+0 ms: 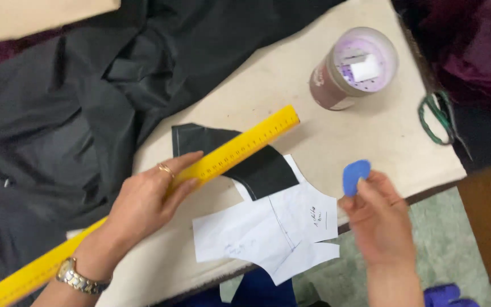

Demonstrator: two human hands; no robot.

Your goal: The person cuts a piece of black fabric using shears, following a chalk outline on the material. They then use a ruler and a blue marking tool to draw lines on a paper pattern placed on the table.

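My left hand [146, 199], with a ring and a metal wristwatch, presses flat on a long yellow ruler [240, 145] that runs diagonally across the table. The ruler's far end lies over a small cut piece of black fabric [259, 167]. Under and beside that piece sits a white paper pattern [274, 227] with pencil lines on it. My right hand [379, 219] is raised to the right of the pattern and pinches a blue piece of tailor's chalk [355, 175] between thumb and fingers.
A large black garment [75, 96] covers the table's left and back. A cylindrical jar with a translucent purple lid [353, 68] stands at the back right. Green-handled scissors [436, 116] lie at the right table edge [427, 190]. Green floor shows below.
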